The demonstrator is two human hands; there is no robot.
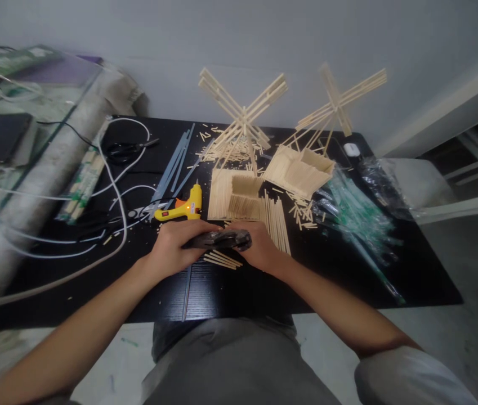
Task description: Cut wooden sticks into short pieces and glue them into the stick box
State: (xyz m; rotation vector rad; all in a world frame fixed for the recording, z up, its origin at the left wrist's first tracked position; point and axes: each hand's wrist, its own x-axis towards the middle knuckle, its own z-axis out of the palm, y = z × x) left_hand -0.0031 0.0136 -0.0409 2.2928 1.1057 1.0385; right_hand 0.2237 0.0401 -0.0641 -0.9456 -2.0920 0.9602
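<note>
Both my hands are together over the front middle of the black table. My left hand is closed around a pair of dark pliers, whose head points to the right. Against the head of the pliers, my right hand is closed; its fingertips are hidden behind the tool, so what they pinch does not show. Several short wooden sticks lie just below the pliers. Beyond my hands rests a bundle of longer wooden sticks. A yellow glue gun lies beyond my left hand.
Two stick-built windmill models, one in the middle and one at right, stand at the back. Blue-grey glue sticks, black scissors and a white cable lie left. Green-and-clear plastic wrappers cover the right side.
</note>
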